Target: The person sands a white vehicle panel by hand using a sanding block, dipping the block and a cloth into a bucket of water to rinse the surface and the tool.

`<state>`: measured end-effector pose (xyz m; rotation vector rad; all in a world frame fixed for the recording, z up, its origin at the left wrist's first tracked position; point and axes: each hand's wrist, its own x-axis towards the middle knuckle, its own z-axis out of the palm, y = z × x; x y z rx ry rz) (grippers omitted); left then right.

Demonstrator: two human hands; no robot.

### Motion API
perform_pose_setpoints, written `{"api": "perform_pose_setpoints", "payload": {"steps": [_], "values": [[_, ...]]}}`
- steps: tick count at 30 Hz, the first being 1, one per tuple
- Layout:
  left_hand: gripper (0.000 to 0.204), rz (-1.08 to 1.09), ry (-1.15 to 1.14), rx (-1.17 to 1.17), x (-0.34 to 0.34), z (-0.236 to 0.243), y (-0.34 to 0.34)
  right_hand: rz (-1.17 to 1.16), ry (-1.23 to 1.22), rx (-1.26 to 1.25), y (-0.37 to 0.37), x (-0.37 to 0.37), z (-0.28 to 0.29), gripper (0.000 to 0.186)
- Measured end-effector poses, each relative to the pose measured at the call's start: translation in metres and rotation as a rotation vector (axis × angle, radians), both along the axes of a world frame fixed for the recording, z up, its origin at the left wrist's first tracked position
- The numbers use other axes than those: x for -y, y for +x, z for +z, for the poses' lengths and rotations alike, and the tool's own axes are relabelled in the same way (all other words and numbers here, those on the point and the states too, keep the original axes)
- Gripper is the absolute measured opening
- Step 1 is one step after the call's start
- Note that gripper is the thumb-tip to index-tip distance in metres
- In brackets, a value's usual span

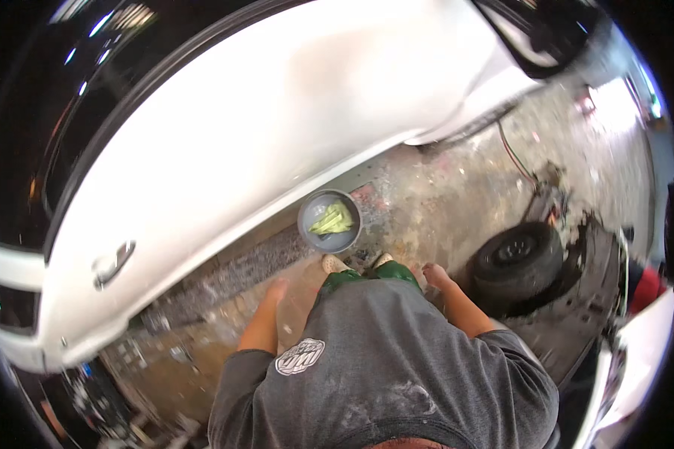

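Observation:
My left hand (275, 290) hangs at my left side, small and smeared by motion, so its fingers do not show clearly. On the other side my right hand (435, 275) hangs beside my green trousers (395, 273), blurred as well; no object shows in it. Neither hand touches the car. In front of my feet a round grey bucket (305, 224) stands on the floor, with a yellow-green cloth (332, 218) lying inside. Beyond it runs the side of a white car (225, 142), its door panel bearing a dull brownish patch (329, 63).
A black car wheel (518, 258) lies on the floor to my right, next to dark car parts (577, 314). A thin hose or cable (513, 153) crosses the concrete floor (434, 194). The car's door handle (114, 263) is at left, its side mirror (535, 37) at upper right.

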<state>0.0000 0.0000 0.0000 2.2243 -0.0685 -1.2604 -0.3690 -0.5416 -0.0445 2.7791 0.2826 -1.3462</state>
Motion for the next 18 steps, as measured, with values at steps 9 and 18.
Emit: {"api": "perform_pose_setpoints", "payload": {"steps": [9,18], "values": [[0.026,-0.228,-0.209,-0.049,0.228,0.036,0.028,-1.631,0.391,0.428,-0.047,-0.068,0.015,0.029],[0.039,-0.607,0.243,0.257,0.244,-0.088,0.052,-1.975,0.439,0.413,-0.056,-0.145,0.069,0.022]]}}
